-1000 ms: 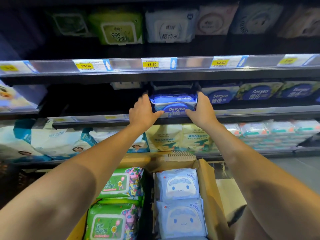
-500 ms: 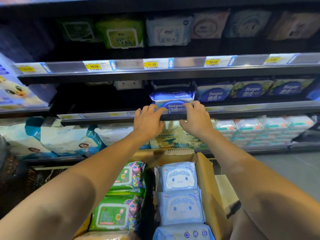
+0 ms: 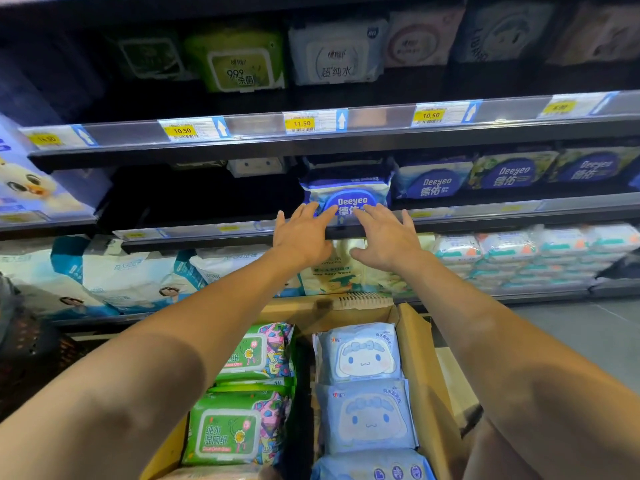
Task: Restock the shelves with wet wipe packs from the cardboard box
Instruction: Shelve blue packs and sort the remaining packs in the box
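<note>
Deeyeo wet wipe pack [image 3: 346, 190] sat at the front edge of the middle shelf [image 3: 485, 216], its blue lid facing you. Your left hand [image 3: 301, 237] and right hand [image 3: 386, 239] were flat with fingers spread, gripping nothing, fingertips against the pack's lower front, close together but apart. Left of it ran a dark gap; more Deeyeo packs [image 3: 434, 183] stood just beside it on the right. The cardboard box [image 3: 419, 375] lay below your arms.
</note>
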